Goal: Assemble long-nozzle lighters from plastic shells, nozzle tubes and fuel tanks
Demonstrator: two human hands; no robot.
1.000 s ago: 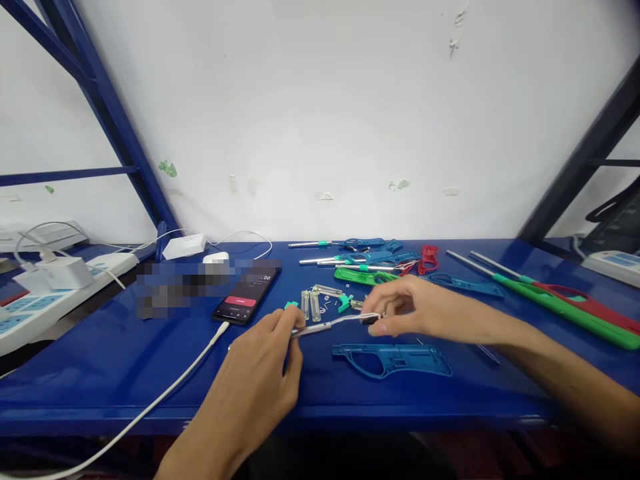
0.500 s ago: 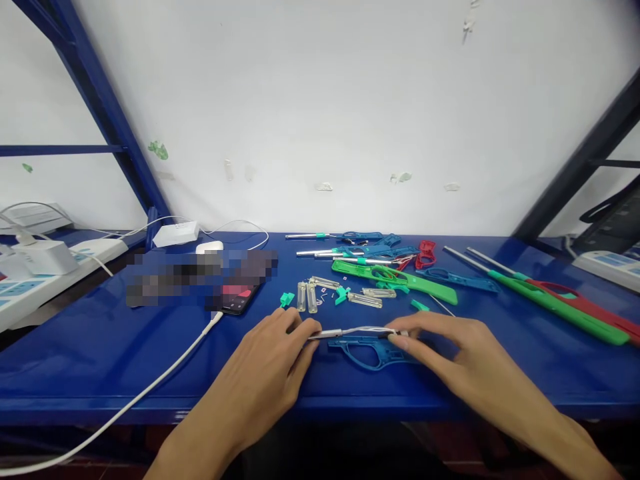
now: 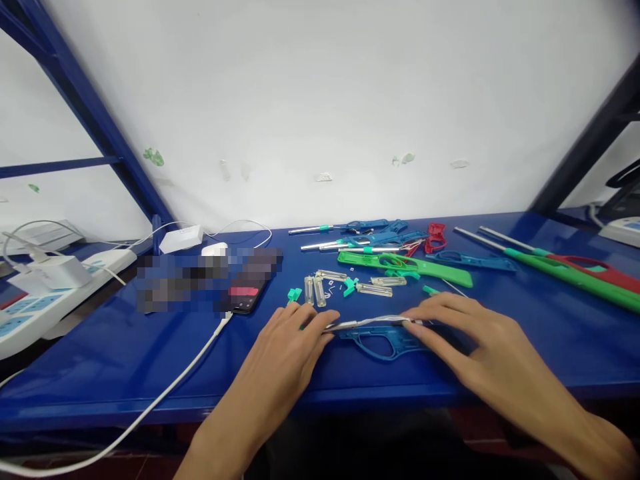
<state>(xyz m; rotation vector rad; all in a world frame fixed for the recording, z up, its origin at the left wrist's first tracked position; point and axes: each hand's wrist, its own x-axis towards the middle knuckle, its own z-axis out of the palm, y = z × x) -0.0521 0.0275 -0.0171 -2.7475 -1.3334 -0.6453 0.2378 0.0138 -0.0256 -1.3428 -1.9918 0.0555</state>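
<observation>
Metal tube (image 3: 345, 325): clamped in the grip of the left hand (image 3: 287, 353), left end hidden there.
White wires (image 3: 383, 319): seemingly pinched by the right hand (image 3: 485, 343), far end covered.
Long axis: left to right, nearly level, wires rightward.
Blue shell (image 3: 401, 341): on the table (image 3: 350, 383), right end behind the right hand.

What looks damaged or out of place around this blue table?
The white wall has a ragged green patch and pale scuffs, perhaps where something peeled off. Tiny white bits lie scattered beside clear lighter tanks, looking almost spilled. Nothing obviously odd shows on the held metal tube or its white wires.
</observation>
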